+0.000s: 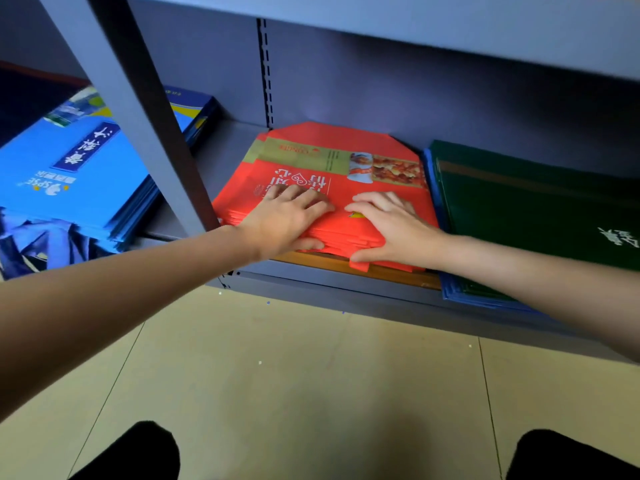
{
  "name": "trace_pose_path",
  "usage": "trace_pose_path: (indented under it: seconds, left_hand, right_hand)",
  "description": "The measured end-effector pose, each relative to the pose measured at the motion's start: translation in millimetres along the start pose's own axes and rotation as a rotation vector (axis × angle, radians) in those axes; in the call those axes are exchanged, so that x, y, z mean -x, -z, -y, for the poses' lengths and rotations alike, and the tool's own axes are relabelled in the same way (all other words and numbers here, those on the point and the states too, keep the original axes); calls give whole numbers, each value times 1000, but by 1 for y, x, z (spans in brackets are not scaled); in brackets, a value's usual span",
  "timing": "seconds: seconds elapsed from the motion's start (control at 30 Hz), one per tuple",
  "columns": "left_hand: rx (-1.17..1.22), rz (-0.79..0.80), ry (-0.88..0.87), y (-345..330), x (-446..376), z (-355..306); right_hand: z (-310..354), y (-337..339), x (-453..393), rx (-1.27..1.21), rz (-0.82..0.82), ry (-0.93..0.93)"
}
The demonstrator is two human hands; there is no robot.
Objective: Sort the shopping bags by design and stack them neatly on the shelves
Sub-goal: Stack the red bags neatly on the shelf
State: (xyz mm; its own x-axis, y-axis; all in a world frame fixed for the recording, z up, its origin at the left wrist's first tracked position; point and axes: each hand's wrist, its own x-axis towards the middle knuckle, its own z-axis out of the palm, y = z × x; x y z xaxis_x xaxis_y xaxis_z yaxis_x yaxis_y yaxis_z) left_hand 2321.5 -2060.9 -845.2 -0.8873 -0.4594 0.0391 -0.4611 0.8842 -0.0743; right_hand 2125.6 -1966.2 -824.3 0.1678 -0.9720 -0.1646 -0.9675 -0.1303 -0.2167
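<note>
Red shopping bags [346, 161], folded flat and printed with white characters and a food photograph on a gold band, lie in a stack on the low grey shelf [221, 161], roughly mid-frame. The stack rests on a brown layer [381, 271] whose front edge shows beneath it at the shelf lip; what that layer is cannot be told.

Left hand [287, 220]: palm down on the top red bag, fingers extended and slightly spread, thumb wrapped down over the stack's front edge. Right hand [391, 226]: palm down beside the left hand on the same bag, fingers flat, thumb hooked under the front edge of the upper bags. Both hands are largely open and pressing on the stack; neither encloses anything fully.

Dark green bags [536, 209] lie flat just to the right of the red stack, touching or nearly touching it, with pale lettering at the near right corner. Beneath them sits a blue layer [478, 299], its edges showing at the front and left.

Blue bags [69, 174] with white characters are stacked in the neighbouring bay at left, beyond a grey upright post [138, 116], well apart from the red stack. Their handles [34, 247] hang over the front.

Floor [311, 393]: beige tiles. Two dark shapes at the bottom edge, not identifiable.
</note>
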Motion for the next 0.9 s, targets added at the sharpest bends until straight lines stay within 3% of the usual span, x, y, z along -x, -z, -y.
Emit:
trace_pose_path:
  seconds: [0.1, 0.27, 0.37, 0.5, 0.73, 0.9]
  left_hand:
    - [-2, -138, -88, 0, 2, 8]
    - [128, -10, -16, 17, -5, 10]
    - [143, -85, -42, 21, -4, 13]
    - [109, -150, -41, 20, -4, 16]
    - [311, 42, 47, 32, -7, 21]
    - [203, 46, 48, 31, -8, 14]
  right_hand:
    - [1, 2, -1, -12, -94, 33]
    - [-3, 21, -1, 46, -131, 89]
    - [-5, 27, -2, 79, -77, 82]
    - [-7, 31, 0, 95, -150, 108]
    - [-9, 32, 6, 120, -97, 131]
    - [-7, 26, 9, 138, -41, 66]
